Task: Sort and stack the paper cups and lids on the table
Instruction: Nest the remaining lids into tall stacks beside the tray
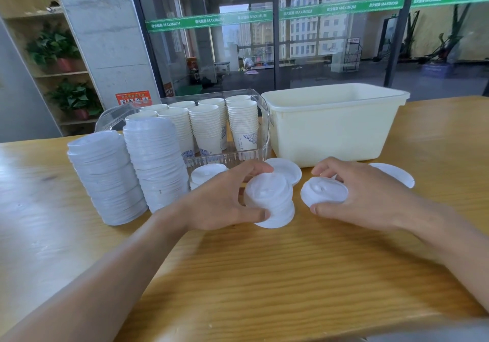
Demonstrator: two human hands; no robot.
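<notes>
Left hand (227, 199) curls round a short stack of white lids (270, 201) standing on the surface (264, 275), thumb at the near side and fingers over the far side, which keeps the small pile squared and steady. Right hand (367, 196) pinches a single lid (324, 191) by its rim, thumb at the near edge and fingers over the far edge, holding it just beside the stack; judging by that pose, the lid is about to go on top of the pile.

Loose lids lie toward the far edge of the surface: one (287, 168) behind the held stack, one (394, 173) partly hidden behind the right hand, and a low pile (206, 173) just in front of the clear tray (264, 119). They sit within easy reach, probably waiting their turn.

Two tall lid stacks (132, 172) stand at the left of the surface, leaning slightly, the nearer one lower; a taller pile looks likely to tip, which may be why a fresh short stack is being built. Paper cups (211, 125) are already nested in upright columns inside the clear tray, so the cup side of the sorting looks largely done. A cream plastic tub (336, 119) stands to the right of the tray, near the far edge; its inside shows nothing from this angle.
</notes>
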